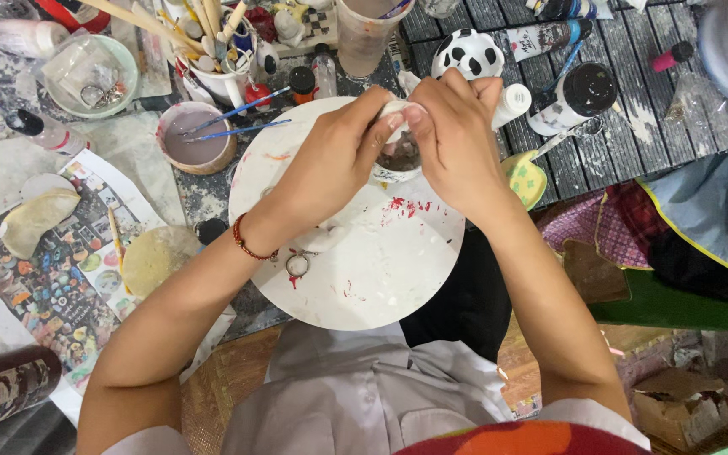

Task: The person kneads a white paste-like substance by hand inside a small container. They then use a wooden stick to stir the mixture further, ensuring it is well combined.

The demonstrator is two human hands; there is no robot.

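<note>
Both hands meet over a round white plate [381, 270] smeared with red paint. My left hand [330, 160] and my right hand [448, 139] pinch the rim of a small white cup [398, 156] with dark liquid inside, fingertips touching at its top edge. A red bead bracelet [246, 240] circles my left wrist. A small metal ring charm [297, 265] lies on the plate under my left forearm.
A bowl of greyish paint water with blue brushes [195, 139] sits left of the plate. A cup of brushes [212, 50], a black-and-white spotted figurine [469, 52], paint bottles [566, 97] and a tall plastic cup [364, 34] crowd the far side. Printed paper [52, 278] lies at left.
</note>
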